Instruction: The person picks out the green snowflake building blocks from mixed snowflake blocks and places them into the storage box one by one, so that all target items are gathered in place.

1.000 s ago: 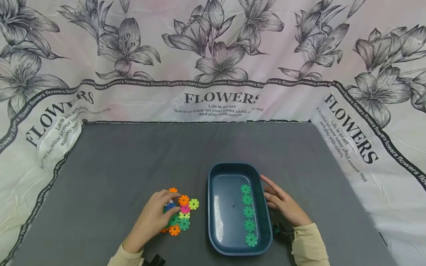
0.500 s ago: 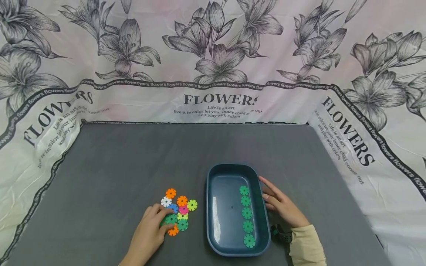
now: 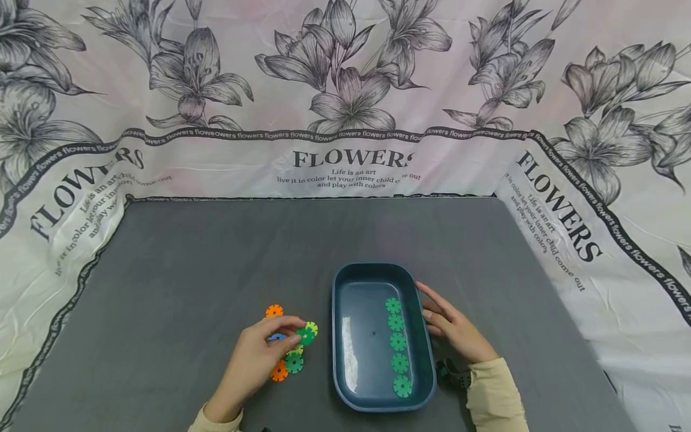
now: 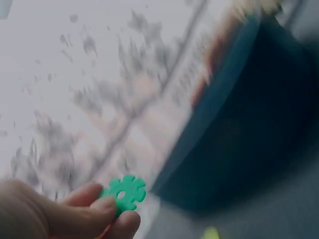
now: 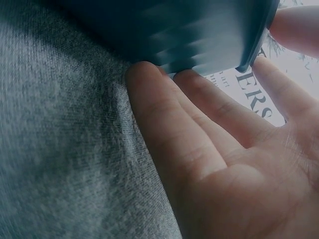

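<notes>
My left hand (image 3: 256, 355) pinches a green snowflake-shaped plastic disc (image 3: 306, 336) between thumb and fingers, raised over a small pile of discs. The left wrist view shows this notched green disc (image 4: 132, 191) close up, with a hole in its middle. In the pile lie an orange disc (image 3: 279, 371), a green disc (image 3: 294, 362) and a yellow-green disc (image 3: 312, 328); others are partly hidden by the hand. My right hand (image 3: 459, 330) touches the right side of a blue tray (image 3: 361, 312), its extended fingers against the outer wall. Several green discs (image 3: 398, 342) form a row inside the tray.
A grey cloth (image 3: 216, 258) covers the table under the pile and tray. White flower-printed fabric (image 3: 216, 162) borders it at the back and sides. A black strapped device (image 3: 453, 373) sits at my right wrist.
My left hand has reached into the pile, picked up a green disc, then lifted it and moved right toward the tray. My right hand has stayed at the tray's side.
</notes>
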Action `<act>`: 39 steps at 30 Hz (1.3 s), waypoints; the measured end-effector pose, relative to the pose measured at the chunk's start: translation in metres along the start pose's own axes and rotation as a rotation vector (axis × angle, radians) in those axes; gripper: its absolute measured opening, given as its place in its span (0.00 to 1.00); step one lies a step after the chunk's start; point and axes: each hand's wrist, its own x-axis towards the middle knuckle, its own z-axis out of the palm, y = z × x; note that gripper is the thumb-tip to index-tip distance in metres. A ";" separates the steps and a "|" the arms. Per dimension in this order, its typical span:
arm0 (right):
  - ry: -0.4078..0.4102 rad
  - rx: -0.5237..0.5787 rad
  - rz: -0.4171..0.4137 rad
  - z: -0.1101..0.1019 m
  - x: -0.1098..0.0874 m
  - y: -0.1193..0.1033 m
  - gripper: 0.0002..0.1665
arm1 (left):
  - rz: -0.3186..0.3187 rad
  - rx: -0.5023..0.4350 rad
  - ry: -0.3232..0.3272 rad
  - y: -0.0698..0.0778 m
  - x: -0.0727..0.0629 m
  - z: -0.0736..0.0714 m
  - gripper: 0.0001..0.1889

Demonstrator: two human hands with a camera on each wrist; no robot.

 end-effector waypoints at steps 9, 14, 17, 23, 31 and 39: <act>0.000 0.006 0.022 -0.001 0.000 0.000 0.33 | 0.067 -0.052 -0.427 0.041 0.043 0.043 0.12; -0.012 0.029 0.004 -0.002 0.001 0.000 0.33 | 0.029 0.042 -0.607 0.048 0.057 0.079 0.12; -0.022 0.025 0.003 -0.002 0.000 0.001 0.33 | 0.035 0.105 -0.707 0.049 0.057 0.096 0.12; -0.011 0.018 0.007 -0.001 0.000 0.001 0.32 | 0.104 0.252 -0.826 0.052 0.052 0.116 0.11; -0.013 -0.002 -0.036 -0.001 -0.001 0.002 0.32 | 0.201 0.394 -0.844 0.052 0.046 0.125 0.12; -0.007 -0.004 -0.031 -0.001 -0.002 0.002 0.32 | 0.268 0.471 -0.800 0.050 0.042 0.127 0.12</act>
